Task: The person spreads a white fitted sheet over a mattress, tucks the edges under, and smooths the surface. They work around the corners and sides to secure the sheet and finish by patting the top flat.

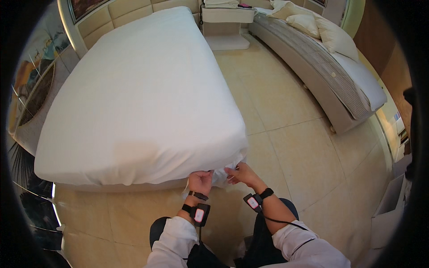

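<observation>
A white sheet [144,93] covers the large bed in front of me, smooth over the top and creased along the foot end. At the near right corner, my left hand [200,182] is curled around the sheet's hanging edge. Just to its right, my right hand [244,175] grips the loose fabric at the corner between thumb and fingers. Some of the cloth hangs bunched between and below the two hands. Exactly how the fingertips hold it is partly hidden. Below the sheet, a strip of the beige bed base [134,187] shows.
A narrower bed [311,67] with a striped runner and cream pillows [335,37] stands to the right. Between the beds is a white nightstand [228,15] with folded linen [221,3]. Beige floor tiles [295,147] lie between them. White boxes [388,207] stand at the lower right.
</observation>
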The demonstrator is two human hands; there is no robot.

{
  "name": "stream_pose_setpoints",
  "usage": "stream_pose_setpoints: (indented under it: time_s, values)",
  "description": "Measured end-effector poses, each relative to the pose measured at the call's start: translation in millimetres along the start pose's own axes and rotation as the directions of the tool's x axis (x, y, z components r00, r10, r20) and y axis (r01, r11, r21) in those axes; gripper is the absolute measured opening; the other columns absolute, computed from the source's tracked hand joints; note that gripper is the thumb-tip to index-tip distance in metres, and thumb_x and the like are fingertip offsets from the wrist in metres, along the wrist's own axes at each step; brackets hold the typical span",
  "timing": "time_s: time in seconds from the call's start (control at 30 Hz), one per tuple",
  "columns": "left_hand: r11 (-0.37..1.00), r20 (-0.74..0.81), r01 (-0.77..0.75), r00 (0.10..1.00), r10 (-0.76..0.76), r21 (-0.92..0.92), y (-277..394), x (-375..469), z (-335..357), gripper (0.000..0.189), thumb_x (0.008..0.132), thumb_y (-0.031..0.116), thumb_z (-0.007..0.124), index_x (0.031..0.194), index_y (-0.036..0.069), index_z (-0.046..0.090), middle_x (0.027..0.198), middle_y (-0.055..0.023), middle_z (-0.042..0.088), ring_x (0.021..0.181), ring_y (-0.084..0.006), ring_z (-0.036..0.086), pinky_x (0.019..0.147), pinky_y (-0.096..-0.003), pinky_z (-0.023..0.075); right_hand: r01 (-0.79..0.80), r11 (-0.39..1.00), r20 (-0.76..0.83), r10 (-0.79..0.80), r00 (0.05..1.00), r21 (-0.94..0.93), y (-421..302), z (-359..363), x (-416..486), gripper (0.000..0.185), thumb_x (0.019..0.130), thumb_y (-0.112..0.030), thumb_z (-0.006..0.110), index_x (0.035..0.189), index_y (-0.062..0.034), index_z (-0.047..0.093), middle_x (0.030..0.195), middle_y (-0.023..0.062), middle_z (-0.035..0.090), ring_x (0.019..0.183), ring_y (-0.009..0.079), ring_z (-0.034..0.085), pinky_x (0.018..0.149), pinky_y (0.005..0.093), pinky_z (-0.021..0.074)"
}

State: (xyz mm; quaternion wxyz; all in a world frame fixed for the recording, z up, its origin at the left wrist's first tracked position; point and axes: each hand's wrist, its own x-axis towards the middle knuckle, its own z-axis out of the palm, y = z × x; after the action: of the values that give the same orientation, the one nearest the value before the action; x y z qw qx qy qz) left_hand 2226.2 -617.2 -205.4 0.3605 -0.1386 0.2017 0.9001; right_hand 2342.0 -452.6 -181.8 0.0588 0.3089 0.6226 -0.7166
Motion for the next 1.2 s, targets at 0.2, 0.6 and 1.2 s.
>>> stream_pose_setpoints:
  time_s: [0.2, 0.6, 1.2]
  values:
    - [0.787, -0.438, 0.108, 0.872, 0.219, 0.608, -9, -14, -21, 0.042, 0.078, 0.002, 0.057, 0.12, 0.005, 0.051, 0.116, -0.0127, 0.057, 0.112, -0.0295, 0.053, 0.083, -0.0416, 0.0457, 0.241, 0.927, -0.203, -0.187, 0.961, 0.287, 1, 4, 18, 0.023, 0.098, -0.016, 0.054, 0.104, 0.0068, 0.058, 0.092, 0.0162, 0.067, 0.079, 0.0249, 0.069, 0.077, 0.0377, 0.0585]
    - [0.966, -0.15, 0.062, 0.988, -0.025, 0.25, -1, -4, -12, 0.029, 0.091, -0.003, 0.05, 0.119, -0.001, 0.051, 0.119, -0.0135, 0.056, 0.114, -0.0325, 0.054, 0.107, -0.0487, 0.0426, 0.05, 0.494, -0.024, -0.058, 0.998, 0.868, -5, -5, 11, 0.039, 0.099, -0.027, 0.049, 0.109, 0.0112, 0.053, 0.115, 0.0262, 0.057, 0.115, 0.0379, 0.054, 0.107, 0.05, 0.0411]
    - [0.999, -0.032, 0.016, 0.999, -0.017, -0.03, 8, 8, -10, 0.049, 0.067, -0.022, 0.045, 0.109, -0.001, 0.058, 0.117, -0.0125, 0.059, 0.117, -0.0306, 0.052, 0.111, -0.0484, 0.0372, 0.21, 0.205, -0.127, -0.354, 0.926, 0.956, -16, 40, 63, 0.04, 0.102, -0.031, 0.038, 0.128, -0.0029, 0.05, 0.131, 0.0096, 0.055, 0.121, 0.0259, 0.052, 0.103, 0.0436, 0.0421]
